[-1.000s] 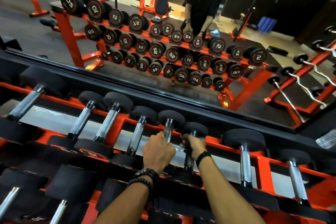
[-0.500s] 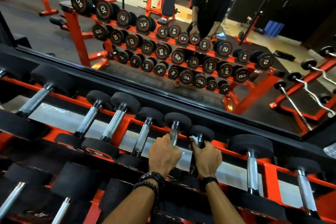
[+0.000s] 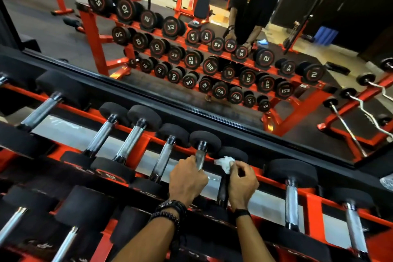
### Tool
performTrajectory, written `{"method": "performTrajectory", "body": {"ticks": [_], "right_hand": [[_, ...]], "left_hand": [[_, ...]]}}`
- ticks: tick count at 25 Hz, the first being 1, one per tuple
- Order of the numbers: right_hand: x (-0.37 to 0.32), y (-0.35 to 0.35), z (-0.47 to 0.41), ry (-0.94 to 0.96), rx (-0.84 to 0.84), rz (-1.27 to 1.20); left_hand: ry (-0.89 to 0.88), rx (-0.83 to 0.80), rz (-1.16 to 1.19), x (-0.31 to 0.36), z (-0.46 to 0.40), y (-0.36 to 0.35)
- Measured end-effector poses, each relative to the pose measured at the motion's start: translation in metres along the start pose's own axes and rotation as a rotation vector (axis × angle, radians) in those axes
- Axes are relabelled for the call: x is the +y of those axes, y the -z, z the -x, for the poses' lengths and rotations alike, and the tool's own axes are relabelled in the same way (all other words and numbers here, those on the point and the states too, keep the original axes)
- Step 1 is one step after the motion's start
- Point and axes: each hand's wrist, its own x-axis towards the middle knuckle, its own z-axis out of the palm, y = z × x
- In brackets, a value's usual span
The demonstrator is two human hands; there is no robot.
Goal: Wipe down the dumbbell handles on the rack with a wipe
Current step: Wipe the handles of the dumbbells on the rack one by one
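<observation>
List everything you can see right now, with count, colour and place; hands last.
dumbbells: nine with handles visible on the top tier, black heads, steel handles; more on the tier below
rack: one, orange
wipe: one, white, crumpled at the top of a handle
mirror: one, black frame, behind the rack, reflecting the rack, benches and a person in black
curl bars: at least two, chrome, on an orange stand at right
left hand: grip round a steel handle; dark bead bracelets on the wrist
right hand: pinches the wipe on the neighbouring handle; black wristband
</observation>
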Motion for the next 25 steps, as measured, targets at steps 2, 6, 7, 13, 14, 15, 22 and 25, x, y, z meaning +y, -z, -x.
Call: {"method": "performTrajectory", "body": {"ticks": [2,6,7,13,14,15,22,25], "right_hand": [[0.008,0.002,-0.002,-0.163,0.039,-0.095],[0.006,0.002,-0.002,-0.222,0.054,-0.106],[0.001,0.002,0.0,-0.114,0.021,-0.079],[0.006,-0.003,-0.004,-0.136,0.056,-0.077],[0.004,-0.005,-0.004,-0.236,0.084,-0.11],[0.002,-0.007,-0.005,-0.253,0.093,-0.128],[0.006,0.0,-0.006,-0.41,-0.042,-0.002],[0.006,0.015,0.001,-0.357,-0.148,0.047]], "left_hand": [[-0.009,-0.002,-0.006,0.0,-0.001,0.001],[-0.016,-0.012,-0.004,-0.001,-0.001,0.0],[-0.019,-0.009,0.0,-0.001,-0.001,0.0],[-0.024,-0.006,-0.005,-0.003,-0.002,-0.001],[-0.023,-0.004,-0.013,-0.003,-0.002,-0.001],[-0.022,-0.002,-0.02,-0.003,-0.001,0.0],[0.002,-0.037,-0.017,0.001,0.0,0.006],[0.007,-0.035,-0.018,0.006,0.002,0.011]]}}
